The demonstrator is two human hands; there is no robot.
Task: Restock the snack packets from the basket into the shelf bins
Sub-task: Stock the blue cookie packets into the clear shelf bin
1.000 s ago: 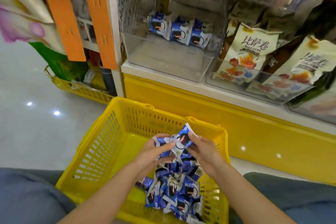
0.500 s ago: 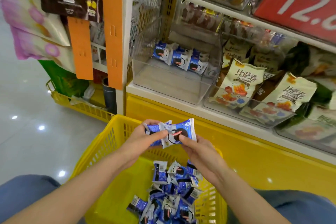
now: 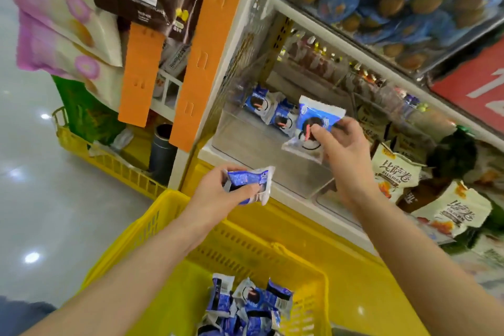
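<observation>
1. Left hand (image 3: 215, 194) first: its fingers and thumb curl round a crinkly blue-and-white foil snack packet (image 3: 248, 183). The packet lies sideways across the palm, and its crimped white end pokes out past the fingertips toward the shelf.
2. The left forearm reaches up from the bottom left, and the hand is above the far rim of the yellow slotted plastic basket (image 3: 136, 240), just in front of the shelf edge.
3. Down in that basket, a loose heap of matching blue packets (image 3: 245, 305) sits toward the near right side, glossy and jumbled.
4. Centre now: the clear hard-plastic shelf bin (image 3: 245, 144) shows mostly bare floor. A short row of the same packets (image 3: 257, 102) leans at the back.
5. Over to the right hand (image 3: 341, 153): it pinches a second blue-and-white packet printed with a dark round biscuit (image 3: 313, 120) by the lower right corner. The thumb is on the printed face and the fingers are behind.
6. This packet is upright and slightly tilted, face toward the camera, in front of the bin's right half. Whether it is inside the bin walls, I cannot tell.
7. The right arm stretches in from the bottom right, and the wrist is raised above the bin's front lip.
8. Far right, cream pillow bags with dark lettering (image 3: 395, 174) lean in the neighbouring clear bin, well apart from both hands.
</observation>
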